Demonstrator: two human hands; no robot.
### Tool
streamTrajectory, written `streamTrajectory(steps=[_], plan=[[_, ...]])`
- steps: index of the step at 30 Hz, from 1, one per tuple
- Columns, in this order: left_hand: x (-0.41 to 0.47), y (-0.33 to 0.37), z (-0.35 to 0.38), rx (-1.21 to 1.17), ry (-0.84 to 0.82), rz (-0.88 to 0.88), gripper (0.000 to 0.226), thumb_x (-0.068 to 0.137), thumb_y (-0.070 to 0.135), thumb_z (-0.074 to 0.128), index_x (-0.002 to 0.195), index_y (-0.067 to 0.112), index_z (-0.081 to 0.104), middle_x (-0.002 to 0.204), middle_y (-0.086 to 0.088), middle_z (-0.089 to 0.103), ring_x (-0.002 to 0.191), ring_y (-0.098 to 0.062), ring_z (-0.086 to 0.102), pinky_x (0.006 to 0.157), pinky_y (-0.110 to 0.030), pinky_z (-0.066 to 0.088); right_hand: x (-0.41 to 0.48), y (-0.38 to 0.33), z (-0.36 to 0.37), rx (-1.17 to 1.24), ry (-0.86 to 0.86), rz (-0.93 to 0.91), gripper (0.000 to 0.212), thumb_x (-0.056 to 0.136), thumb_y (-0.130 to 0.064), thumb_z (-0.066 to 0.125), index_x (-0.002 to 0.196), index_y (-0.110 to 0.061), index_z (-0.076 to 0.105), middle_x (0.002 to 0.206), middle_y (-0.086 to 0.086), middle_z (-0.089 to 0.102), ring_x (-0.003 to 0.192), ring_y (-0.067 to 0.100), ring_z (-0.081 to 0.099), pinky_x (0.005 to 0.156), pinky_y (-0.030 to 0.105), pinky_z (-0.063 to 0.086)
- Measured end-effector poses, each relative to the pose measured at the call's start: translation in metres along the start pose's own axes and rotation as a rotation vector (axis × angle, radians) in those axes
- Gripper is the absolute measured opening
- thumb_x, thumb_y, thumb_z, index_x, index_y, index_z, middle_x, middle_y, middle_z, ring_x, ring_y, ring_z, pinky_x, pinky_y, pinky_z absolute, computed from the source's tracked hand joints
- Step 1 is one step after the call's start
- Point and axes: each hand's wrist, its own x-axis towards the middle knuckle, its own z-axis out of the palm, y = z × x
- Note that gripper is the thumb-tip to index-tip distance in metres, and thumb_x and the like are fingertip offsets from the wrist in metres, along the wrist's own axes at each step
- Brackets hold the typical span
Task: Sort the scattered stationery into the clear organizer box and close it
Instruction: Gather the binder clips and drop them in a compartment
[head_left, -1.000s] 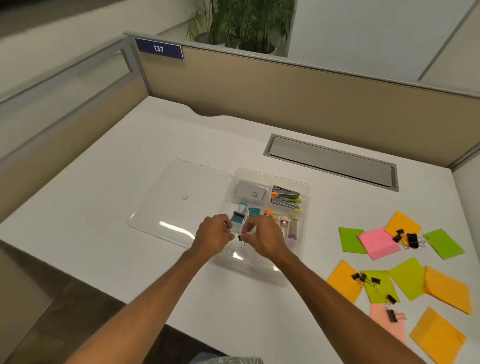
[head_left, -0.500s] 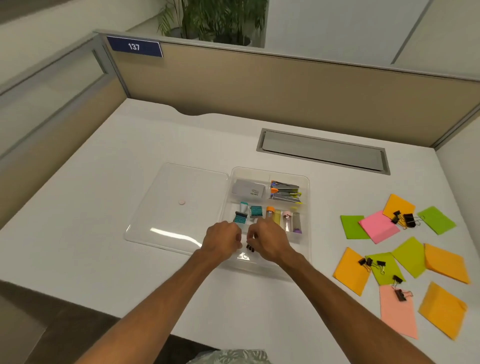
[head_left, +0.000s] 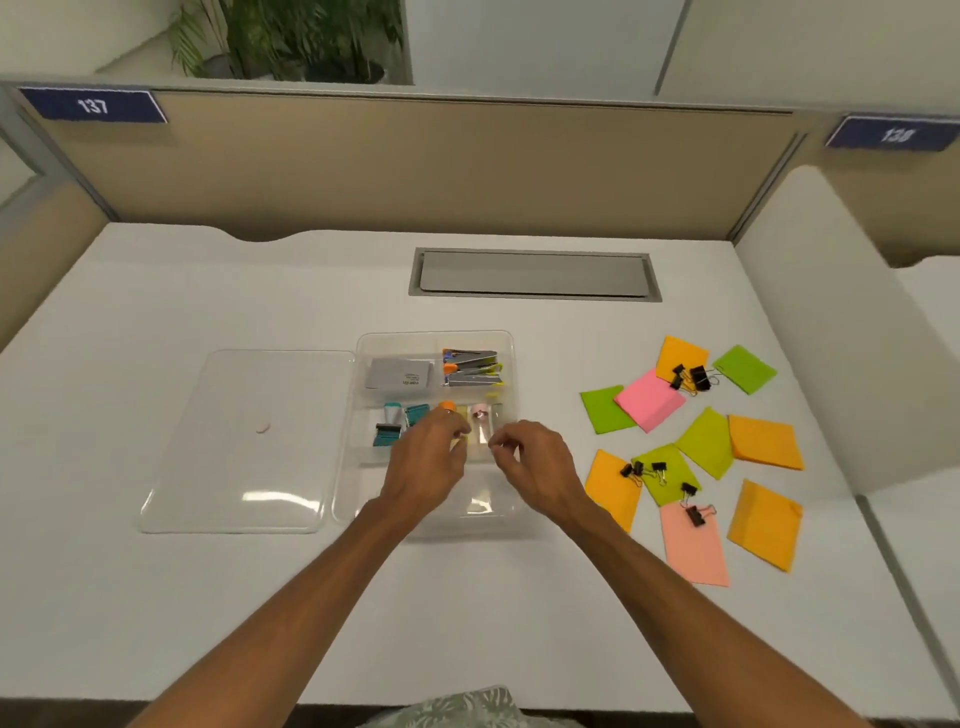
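Both bare forearms reach forward over the white desk (head_left: 156, 322), backs of the hands up. The left hand (head_left: 428, 462) hovers over the near half of the clear organizer box (head_left: 501, 343), fingers curled loosely down; whether it pinches anything cannot be told. The right hand (head_left: 535, 462) hangs just beside it at the box's right edge, thumb and forefinger nearly meeting with nothing visible between them. The box's lid (head_left: 244, 441) lies flat, touching its left side. Sticky notes (head_left: 763, 441) and black binder clips (head_left: 693, 376) lie scattered well to the right.
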Motion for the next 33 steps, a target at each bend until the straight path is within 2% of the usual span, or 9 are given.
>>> streamTrajectory(steps=[5,7,10,14,17,20,26,30,33], plan=[[0.008,0.053,0.038,-0.054,-0.043,0.068,0.026,0.087,0.018,0.060,0.112,0.024,0.063,0.106,0.007,0.063,0.094,-0.011,0.059,0.073,-0.024,0.043,-0.025,0.051,-0.048,-0.032,0.070,0.113,0.010,0.087,-0.018,0.060,0.087,-0.020,0.070,0.084,-0.005,0.069,0.082,0.014,0.059,0.075,0.037,0.049],[0.008,0.073,0.053,-0.080,-0.080,0.096,0.029,0.087,0.017,0.060,0.115,0.024,0.061,0.104,0.006,0.062,0.089,-0.013,0.060,0.075,-0.029,0.048,-0.038,0.074,-0.067,-0.051,0.128,0.197,0.008,0.088,-0.026,0.062,0.085,-0.022,0.069,0.085,-0.006,0.068,0.081,0.012,0.059,0.071,0.035,0.049],[0.006,0.097,0.072,-0.106,-0.124,0.125,0.029,0.088,0.018,0.060,0.117,0.021,0.061,0.104,0.003,0.062,0.087,-0.014,0.061,0.074,-0.028,0.047,-0.058,0.110,-0.094,-0.100,0.202,0.297,0.012,0.088,-0.037,0.065,0.087,-0.025,0.067,0.088,-0.007,0.065,0.081,0.010,0.058,0.065,0.030,0.045],[0.005,0.126,0.100,-0.135,-0.194,0.137,0.032,0.088,0.017,0.060,0.120,0.020,0.059,0.108,0.001,0.062,0.092,-0.014,0.060,0.078,-0.027,0.043,-0.083,0.154,-0.124,-0.319,0.122,0.394,0.019,0.089,-0.039,0.066,0.100,-0.024,0.063,0.099,-0.002,0.061,0.091,0.019,0.060,0.066,0.030,0.041],[0.007,0.143,0.117,-0.089,-0.243,0.134,0.034,0.087,0.017,0.059,0.121,0.020,0.058,0.110,-0.001,0.061,0.097,-0.018,0.060,0.081,-0.031,0.045,-0.095,0.173,-0.133,-0.442,0.067,0.398,0.026,0.086,-0.043,0.066,0.105,-0.026,0.061,0.104,-0.001,0.062,0.100,0.022,0.061,0.072,0.033,0.045],[0.009,0.151,0.131,-0.008,-0.321,0.129,0.037,0.088,0.019,0.059,0.124,0.020,0.055,0.115,-0.004,0.059,0.104,-0.023,0.059,0.089,-0.038,0.044,-0.100,0.181,-0.134,-0.521,0.011,0.352,0.029,0.085,-0.044,0.064,0.108,-0.027,0.060,0.104,-0.003,0.064,0.098,0.023,0.063,0.072,0.033,0.047],[0.017,0.156,0.155,0.140,-0.384,0.122,0.038,0.087,0.019,0.057,0.125,0.023,0.052,0.117,-0.002,0.056,0.111,-0.023,0.054,0.091,-0.037,0.033,-0.099,0.187,-0.133,-0.570,-0.032,0.241,0.011,0.091,-0.030,0.057,0.094,-0.021,0.062,0.094,0.000,0.064,0.086,0.024,0.065,0.066,0.034,0.051],[0.025,0.163,0.166,0.220,-0.399,0.163,0.036,0.089,0.017,0.054,0.124,0.026,0.052,0.112,-0.002,0.057,0.108,-0.025,0.054,0.090,-0.038,0.033,-0.100,0.189,-0.136,-0.560,-0.006,0.225,0.013,0.091,-0.026,0.053,0.096,-0.021,0.064,0.094,0.000,0.065,0.085,0.025,0.065,0.066,0.035,0.052],[0.031,0.169,0.172,0.291,-0.379,0.185,0.035,0.090,0.013,0.050,0.123,0.026,0.054,0.112,-0.002,0.057,0.107,-0.025,0.055,0.087,-0.038,0.033,-0.101,0.189,-0.147,-0.401,0.088,0.286,0.016,0.084,-0.033,0.063,0.097,-0.026,0.068,0.092,-0.006,0.068,0.085,0.020,0.064,0.066,0.031,0.051]])
